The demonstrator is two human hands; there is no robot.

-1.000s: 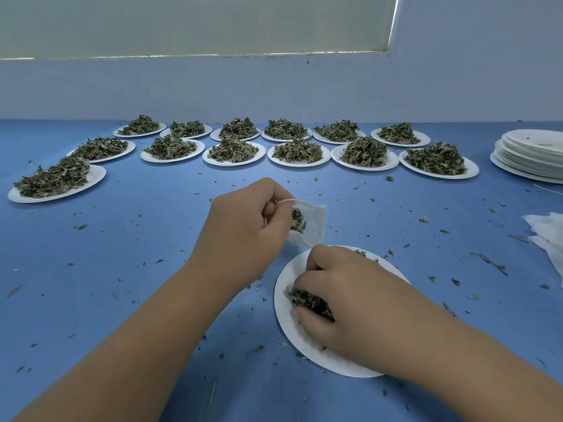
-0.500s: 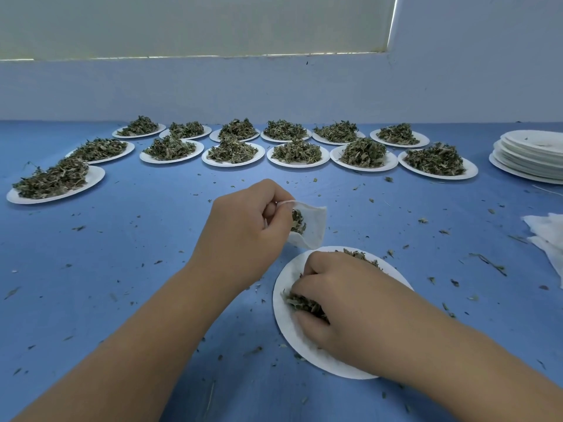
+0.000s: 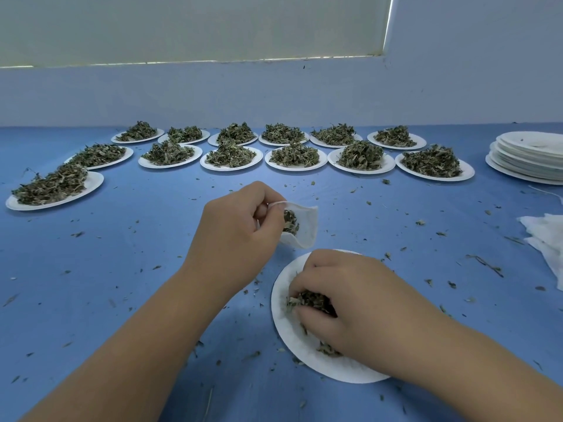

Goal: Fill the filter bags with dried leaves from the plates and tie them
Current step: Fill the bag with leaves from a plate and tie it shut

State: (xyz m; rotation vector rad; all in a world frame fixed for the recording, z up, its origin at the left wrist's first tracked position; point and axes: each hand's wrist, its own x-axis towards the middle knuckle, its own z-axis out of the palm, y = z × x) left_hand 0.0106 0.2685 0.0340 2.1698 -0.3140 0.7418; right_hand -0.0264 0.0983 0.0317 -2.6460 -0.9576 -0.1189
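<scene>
Fingers of left hand [image 3: 240, 236] pinching open white bag [image 3: 306, 229], part-filled with leaves [image 3: 291, 222], above blue counter [image 3: 122, 254] just beyond near plate [image 3: 292, 342]; fingers of right hand [image 3: 362, 303] curled round clump [image 3: 310, 300] on that plate.

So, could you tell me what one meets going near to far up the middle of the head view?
Near plate with the right hand gripping dried leaves, filter bag in the left hand, front row of plates, back row of plates, wall.

Packing workroom — rows of leaf plates [image 3: 296, 167]
</scene>
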